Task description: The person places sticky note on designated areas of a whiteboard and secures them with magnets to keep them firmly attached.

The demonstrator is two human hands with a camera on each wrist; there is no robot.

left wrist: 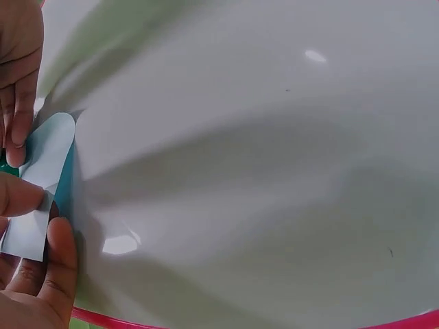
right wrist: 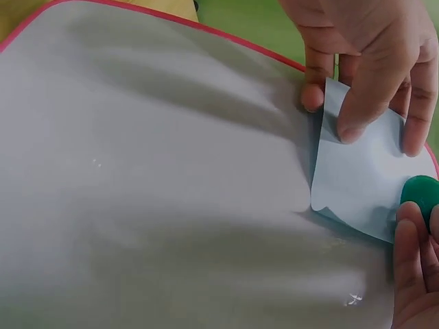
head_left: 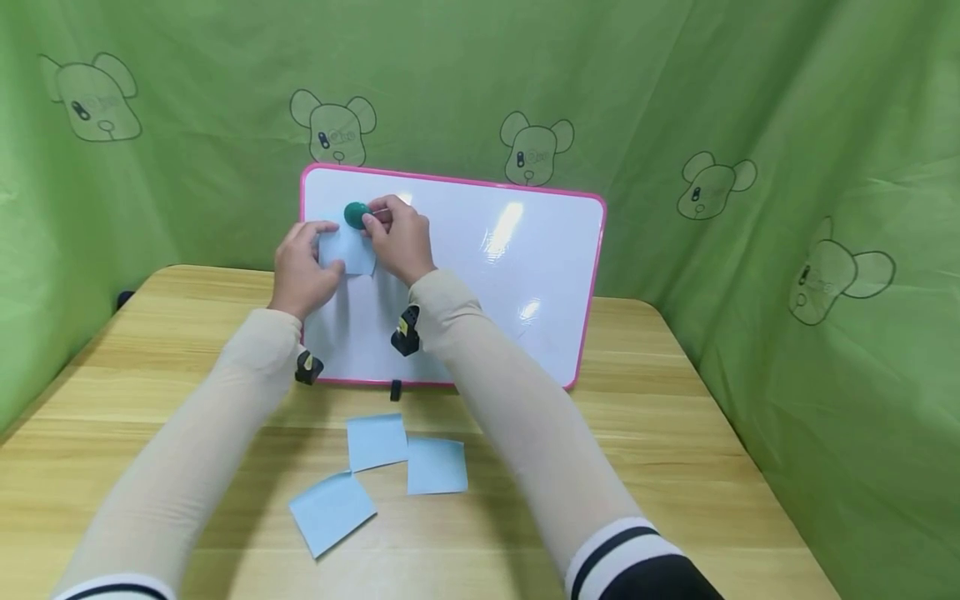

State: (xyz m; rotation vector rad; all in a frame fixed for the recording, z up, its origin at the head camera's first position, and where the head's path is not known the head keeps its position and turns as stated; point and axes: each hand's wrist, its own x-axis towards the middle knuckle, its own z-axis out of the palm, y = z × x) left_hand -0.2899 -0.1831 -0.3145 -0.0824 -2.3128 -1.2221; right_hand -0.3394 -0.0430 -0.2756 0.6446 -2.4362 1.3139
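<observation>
On the upper left of a pink-framed whiteboard [head_left: 517, 283], a light blue sticky note [head_left: 348, 254] lies against the surface, its edges lifting a little. My left hand [head_left: 298, 271] pinches the note at its left side; the left wrist view shows the thumb in front of the paper and fingers [left wrist: 60, 264] behind it. Between the fingertips of my right hand [head_left: 405, 242] is a round green magnet [head_left: 356, 215], held at the note's top edge. The right wrist view shows this magnet [right wrist: 418, 192] overlapping the paper.
Three more blue sticky notes lie on the wooden table [head_left: 660, 433] before the board: one on the left [head_left: 332, 512], one in the middle [head_left: 377, 442], one on the right [head_left: 437, 467]. A small black foot [head_left: 396, 390] is under the board. Green cloth [head_left: 637, 75] hangs behind.
</observation>
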